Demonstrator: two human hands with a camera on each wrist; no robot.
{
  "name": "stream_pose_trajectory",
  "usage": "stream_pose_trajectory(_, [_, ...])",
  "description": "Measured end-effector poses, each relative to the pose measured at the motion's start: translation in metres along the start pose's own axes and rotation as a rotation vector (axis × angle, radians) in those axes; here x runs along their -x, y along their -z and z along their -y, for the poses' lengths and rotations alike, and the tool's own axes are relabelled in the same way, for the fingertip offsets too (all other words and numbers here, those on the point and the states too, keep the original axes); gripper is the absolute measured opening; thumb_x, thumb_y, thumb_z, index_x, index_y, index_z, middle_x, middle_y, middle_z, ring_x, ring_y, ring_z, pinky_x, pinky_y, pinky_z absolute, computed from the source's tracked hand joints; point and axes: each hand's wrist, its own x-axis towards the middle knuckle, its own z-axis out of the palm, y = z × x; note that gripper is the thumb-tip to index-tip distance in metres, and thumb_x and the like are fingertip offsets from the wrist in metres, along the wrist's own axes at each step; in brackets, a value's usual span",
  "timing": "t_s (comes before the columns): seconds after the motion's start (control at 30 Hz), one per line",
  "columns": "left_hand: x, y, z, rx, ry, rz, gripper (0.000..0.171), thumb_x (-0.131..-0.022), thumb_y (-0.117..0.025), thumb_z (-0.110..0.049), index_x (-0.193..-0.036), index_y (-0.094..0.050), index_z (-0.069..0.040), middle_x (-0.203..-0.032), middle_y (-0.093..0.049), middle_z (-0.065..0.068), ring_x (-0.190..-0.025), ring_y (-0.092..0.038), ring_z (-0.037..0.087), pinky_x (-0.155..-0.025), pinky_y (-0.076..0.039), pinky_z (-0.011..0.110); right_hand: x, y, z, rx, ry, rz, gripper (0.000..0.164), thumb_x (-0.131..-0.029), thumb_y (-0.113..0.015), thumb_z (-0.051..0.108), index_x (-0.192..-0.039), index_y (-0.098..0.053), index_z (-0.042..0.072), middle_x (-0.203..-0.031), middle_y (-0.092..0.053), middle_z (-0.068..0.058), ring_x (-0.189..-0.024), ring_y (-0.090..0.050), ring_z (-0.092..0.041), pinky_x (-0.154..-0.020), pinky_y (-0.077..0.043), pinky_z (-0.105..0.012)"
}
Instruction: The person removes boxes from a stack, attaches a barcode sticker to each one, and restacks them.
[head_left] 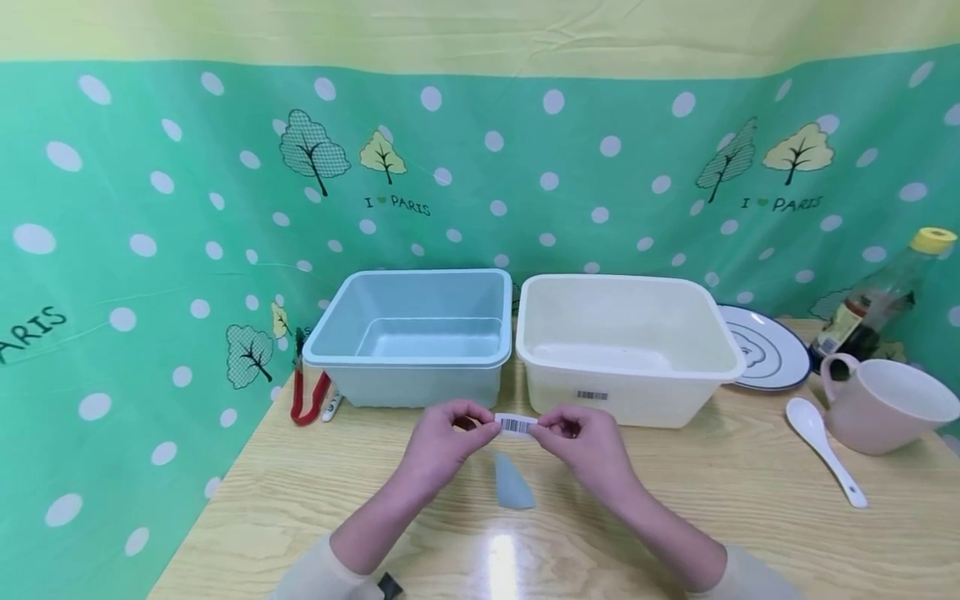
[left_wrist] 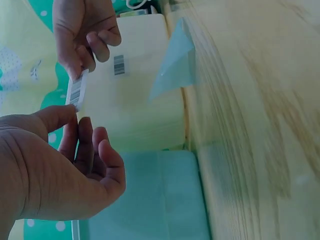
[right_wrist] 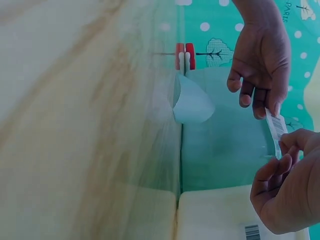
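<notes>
A small white barcode sticker [head_left: 514, 425] is stretched level between both hands, above the table in front of the two basins. My left hand [head_left: 450, 446] pinches its left end between thumb and forefinger. At the other end, my right hand [head_left: 588, 450] pinches it the same way; the right wrist view shows the sticker [right_wrist: 276, 126] close up. Below the hands, a curled piece of pale blue-grey backing paper [head_left: 513, 483] rests on the wood. The white basin [head_left: 630, 400] carries a similar barcode label [head_left: 592, 395] on its front. Left of it stands the light blue basin [head_left: 420, 387].
Red-handled pliers [head_left: 307, 404] and a white marker-like stick [head_left: 332, 406] lie left of the blue basin. On the right are a plate [head_left: 780, 354], a white spoon [head_left: 825, 450], a pink mug [head_left: 892, 412] and a yellow-capped sauce bottle [head_left: 870, 308]. A patterned curtain hangs behind.
</notes>
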Motion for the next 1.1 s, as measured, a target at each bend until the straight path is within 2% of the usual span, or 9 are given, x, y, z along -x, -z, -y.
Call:
stream_pose_trajectory(0.23, [-0.002, 0.009, 0.005, -0.006, 0.020, -0.052, 0.011, -0.087, -0.080, -0.018, -0.090, -0.074, -0.008, -0.087, -0.065, 0.004, -0.080, -0.054, 0.021, -0.058, -0.047, 0.026, -0.013, -0.018, -0.001, -0.050, -0.015, -0.007, 0.005, -0.085, -0.081, 0.009, -0.084, -0.076, 0.006, -0.066, -0.059, 0.000, -0.059, -0.046, -0.012, -0.049, -0.035, -0.020])
stream_pose_trajectory(0.57, [-0.004, 0.023, 0.014, 0.000, 0.070, -0.110, 0.013, -0.089, -0.078, -0.013, -0.099, -0.072, -0.007, -0.097, -0.065, 0.006, -0.079, -0.056, 0.020, -0.060, -0.050, 0.027, -0.030, -0.041, 0.002, -0.101, -0.018, 0.075, 0.004, -0.088, -0.075, 0.005, -0.092, -0.076, 0.005, -0.070, -0.057, -0.002, -0.061, -0.045, -0.013, -0.049, -0.034, -0.019])
stream_pose_trajectory(0.8, [-0.001, 0.036, 0.020, 0.005, 0.103, -0.131, 0.017, -0.089, -0.076, -0.013, -0.104, -0.072, -0.007, -0.101, -0.066, 0.007, -0.079, -0.058, 0.020, -0.062, -0.051, 0.029, -0.037, -0.054, 0.001, -0.067, 0.021, 0.138, 0.012, -0.089, -0.073, 0.003, -0.101, -0.074, 0.004, -0.069, -0.055, -0.001, -0.059, -0.043, -0.012, -0.048, -0.033, -0.019])
stream_pose_trajectory(1.1, [-0.001, 0.049, 0.027, 0.026, 0.127, -0.148, 0.023, -0.089, -0.075, -0.010, -0.111, -0.070, -0.006, -0.105, -0.064, 0.008, -0.083, -0.058, 0.021, -0.067, -0.051, 0.031, -0.045, -0.070, 0.006, -0.086, 0.023, 0.213, 0.024, -0.090, -0.072, 0.004, -0.114, -0.071, 0.001, -0.071, -0.057, -0.001, -0.059, -0.045, -0.011, -0.049, -0.035, -0.019])
